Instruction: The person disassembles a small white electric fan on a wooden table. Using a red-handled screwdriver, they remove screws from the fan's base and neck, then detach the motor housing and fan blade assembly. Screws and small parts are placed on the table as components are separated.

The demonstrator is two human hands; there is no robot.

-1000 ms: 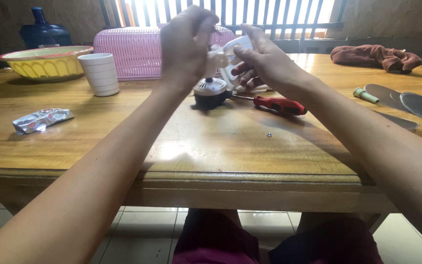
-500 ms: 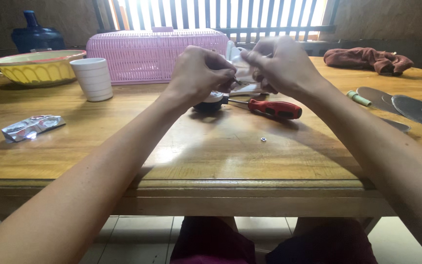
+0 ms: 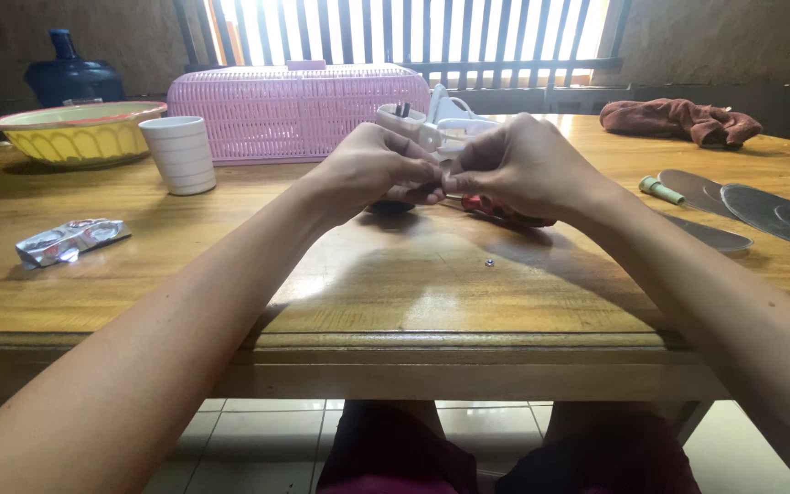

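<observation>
White plastic plug piece (image 3: 411, 123) sits pinched in the closed left hand (image 3: 372, 169) above the wooden table (image 3: 230, 265); right hand (image 3: 518, 165) curls shut against it, fingertips meeting; red screwdriver (image 3: 505, 213) lies beneath; a small nut (image 3: 489, 263) rests nearby.

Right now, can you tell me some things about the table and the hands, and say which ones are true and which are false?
1. Both hands meet over the middle of the wooden table. True: the left hand and the right hand pinch a small white plastic part between them.
2. The white cup lies on its side. False: it stands upright, left of the hands.
3. A pink basket sits behind the hands. True.
4. The yellow bowl is on the right side of the table. False: it is at the far left.
5. A tiny screw lies loose on the table near the hands. True.
</observation>
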